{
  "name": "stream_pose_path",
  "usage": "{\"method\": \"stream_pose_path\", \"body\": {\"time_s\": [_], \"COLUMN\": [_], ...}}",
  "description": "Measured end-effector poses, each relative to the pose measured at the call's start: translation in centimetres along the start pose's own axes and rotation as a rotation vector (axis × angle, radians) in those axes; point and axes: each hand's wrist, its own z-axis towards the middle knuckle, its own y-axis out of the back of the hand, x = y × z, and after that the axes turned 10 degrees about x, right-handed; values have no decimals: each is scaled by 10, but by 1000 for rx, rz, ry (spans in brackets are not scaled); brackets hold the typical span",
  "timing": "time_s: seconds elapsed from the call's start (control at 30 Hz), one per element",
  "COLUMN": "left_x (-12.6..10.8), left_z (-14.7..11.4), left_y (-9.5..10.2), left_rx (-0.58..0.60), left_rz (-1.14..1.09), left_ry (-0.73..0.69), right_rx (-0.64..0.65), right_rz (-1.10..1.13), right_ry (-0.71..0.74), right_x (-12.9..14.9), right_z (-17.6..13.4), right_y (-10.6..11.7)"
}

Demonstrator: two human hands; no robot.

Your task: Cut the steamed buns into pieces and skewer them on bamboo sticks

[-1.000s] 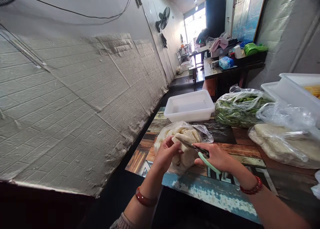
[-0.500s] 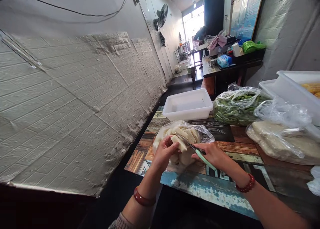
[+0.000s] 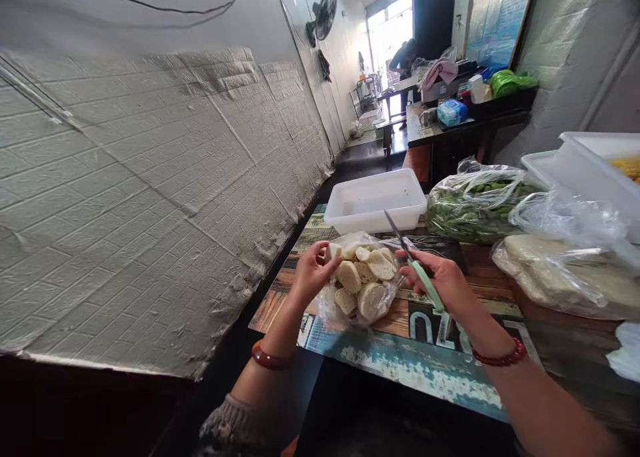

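Scissors point(image 3: 427, 285) with a pale green handle are in my right hand point(image 3: 443, 284), the dark blades pointing up and away over the table. The thumb and fingers of my left hand point(image 3: 314, 270) close on a white spongy piece point(image 3: 335, 250) at the left side of a clear plastic bag point(image 3: 327, 307). Several pale, porous round and cut pieces point(image 3: 371, 302) lie in the bag's open mouth, between my two hands. The blades are apart from these pieces.
Behind the bag stands a white plastic tub point(image 3: 377, 217). To the right lie a bag of green vegetables point(image 3: 475, 207) and a bag of pale slabs point(image 3: 565, 270), near stacked white tubs point(image 3: 590, 164). A brick-patterned wall point(image 3: 150, 177) runs along the left. Another person point(image 3: 403, 60) bends far back.
My left hand has moved left and up, away from the blades. My right hand has drawn right, the scissors leaving the piece and tilting upward. More of the bag's contents shows.
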Motion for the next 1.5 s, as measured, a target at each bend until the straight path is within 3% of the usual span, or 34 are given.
{"method": "stream_pose_path", "body": {"time_s": [0.13,0.33,0.47,0.63,0.8,0.97,1.07,1.23,1.33,1.43,1.5], "left_x": [5,26,44,61,65,57,52,30,8,-5,-5], "left_z": [13,21,28,32,35,38,39,28,2,-31,-48], "left_y": [3,13,25,32,32,42,47,49,47,42,39], "left_rx": [110,-1,-68,-38,-54,-259,-327,-314,-199,303,472], "left_rz": [399,419,428,388,317,184,120,140,191,432,624], "left_ry": [-152,-174,-89,-39,-14,-20,-22,-62,-163,-397,-417], "right_rx": [-155,-466,-478,-435,-375,-419,-363,-206,-144,-120,-112], "right_rz": [-65,-481,-649,-737,-589,-432,-144,312,382,405,428], "right_ry": [71,174,159,320,244,180,154,179,181,180,195], "right_x": [1,1,-4,-16,-30,-36,-22,29,56,69,74], "right_z": [2,6,9,15,19,21,21,23,27,33,38], "right_y": [9,22,27,27,18,10,7,-3,-10,-17,-19]}}
